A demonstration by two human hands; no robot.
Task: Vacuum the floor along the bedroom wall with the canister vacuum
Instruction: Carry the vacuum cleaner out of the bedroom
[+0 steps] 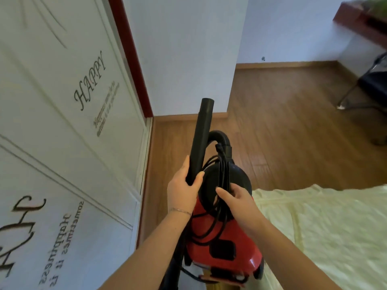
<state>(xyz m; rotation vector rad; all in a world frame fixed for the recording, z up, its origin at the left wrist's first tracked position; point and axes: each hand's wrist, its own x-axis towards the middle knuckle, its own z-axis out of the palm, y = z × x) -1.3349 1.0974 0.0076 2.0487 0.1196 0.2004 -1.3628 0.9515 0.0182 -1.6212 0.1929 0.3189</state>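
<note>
The left hand (pixel 184 186) is wrapped tight around the black tube (pixel 199 139), just right of the white door (pixel 62 105). The right hand (pixel 237 205) curls around the black cord (pixel 225 164) on the red vacuum (pixel 248 251), held up right of the door too.

The canister vacuum (pixel 226 243) had a red body with a black front cap and a black panel. Its tube (pixel 202 135), hose (pixel 219 136) and coiled cord (pixel 223 174) were all black. At nine o'clock the door (pixel 62 114) was white with dark script lettering (pixel 90 80) and a red trim (pixel 132 59) along its edge. The wall (pixel 184 49) was pale bluish white. The floor (pixel 282 122) showed brown wood-grain planks, and at four o'clock the bedspread (pixel 324 227) was pale cream.
</note>
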